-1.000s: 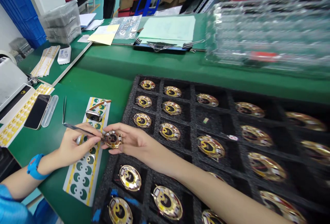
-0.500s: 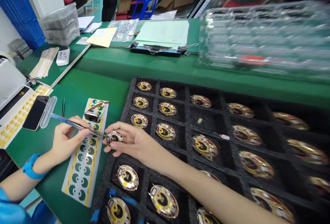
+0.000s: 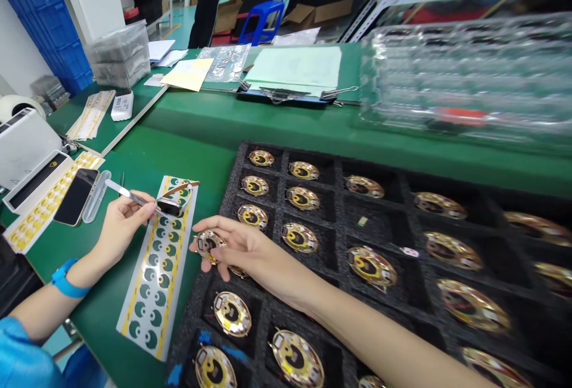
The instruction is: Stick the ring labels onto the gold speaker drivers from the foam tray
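Note:
My left hand point(image 3: 123, 224) pinches a pair of metal tweezers point(image 3: 127, 192), their tips close to a dark, shiny, watch-like piece with a brown strip point(image 3: 170, 206). That piece lies on the upper end of a white and yellow adhesive sheet point(image 3: 154, 292) with rows of round cut-outs. Between the fingers and thumb of my right hand point(image 3: 250, 251) is a round gold-rimmed circuit board point(image 3: 208, 246), held over the left edge of a black foam tray point(image 3: 268, 295). Similar gold-rimmed boards point(image 3: 232, 313) sit in the tray's compartments.
A phone point(image 3: 77, 196), a clear plastic case point(image 3: 96, 196) and another yellow sticker strip point(image 3: 40, 215) lie on the left of the green table. Behind are a clipboard point(image 3: 292, 69), clear blister trays point(image 3: 465, 78) and stacked plastic boxes point(image 3: 118, 54). A person point(image 3: 208, 0) stands farther back.
My left hand has drawn the tweezers away from the round board, towards the watch-like piece. My right hand still holds the board. The view has shifted slightly.

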Demonstrator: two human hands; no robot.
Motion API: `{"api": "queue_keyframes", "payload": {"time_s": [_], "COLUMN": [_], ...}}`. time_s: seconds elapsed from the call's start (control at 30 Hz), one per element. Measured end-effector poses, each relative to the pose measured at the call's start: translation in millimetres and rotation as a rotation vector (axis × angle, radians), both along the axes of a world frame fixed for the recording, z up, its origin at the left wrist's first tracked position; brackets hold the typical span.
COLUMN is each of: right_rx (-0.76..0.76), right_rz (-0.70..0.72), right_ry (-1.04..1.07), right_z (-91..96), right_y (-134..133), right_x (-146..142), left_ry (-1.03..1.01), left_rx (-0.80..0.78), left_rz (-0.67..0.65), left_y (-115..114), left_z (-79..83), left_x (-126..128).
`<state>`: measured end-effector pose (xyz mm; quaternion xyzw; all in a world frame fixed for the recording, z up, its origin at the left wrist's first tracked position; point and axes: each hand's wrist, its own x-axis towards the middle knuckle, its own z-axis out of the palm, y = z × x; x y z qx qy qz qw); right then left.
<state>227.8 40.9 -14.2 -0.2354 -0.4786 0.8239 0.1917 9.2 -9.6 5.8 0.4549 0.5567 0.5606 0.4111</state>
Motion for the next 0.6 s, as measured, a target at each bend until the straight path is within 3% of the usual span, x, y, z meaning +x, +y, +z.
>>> {"api": "queue_keyframes", "payload": {"time_s": [0.33,0.6], "right_rx": [0.022,-0.054], "right_rz": [0.016,-0.023], "right_ry": [-0.093,-0.099], "right_z": [1.5,6.1], "right_y": [2,3], "right_x": [2,5], "left_ry": [-0.043,-0.088], "left_rx": [-0.196,-0.285], "left_rz": [-0.076,-0.19], "left_y": [-6,-6], "left_z": [-12.3,-12.9], "left_x": [-24,-20]}}
